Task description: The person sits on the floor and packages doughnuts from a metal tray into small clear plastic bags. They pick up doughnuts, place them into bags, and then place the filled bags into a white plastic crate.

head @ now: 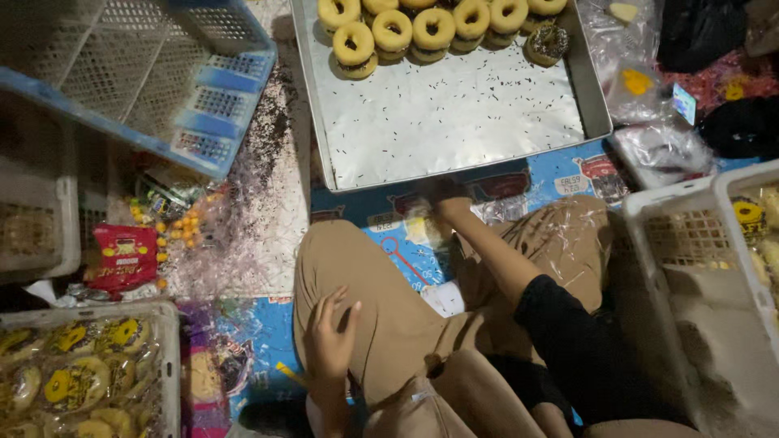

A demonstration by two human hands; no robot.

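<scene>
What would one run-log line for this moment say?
left hand: rests on knee | right hand: at tray edge, blurred | doughnuts: at tray's far end | crate: right

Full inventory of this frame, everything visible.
metal tray: one, silver, top centre on the floor
doughnuts: about ten, yellow-glazed plus one dark-sprinkled, along the tray's far edge
blue crate: one, top left, tilted
white crates: one far right, one bottom left holding wrapped doughnuts
red packet: one, left
plastic bags: several, clear, upper right
left hand: resting on the tan-trousered knee
right hand: by the tray's near edge, blurred
</scene>
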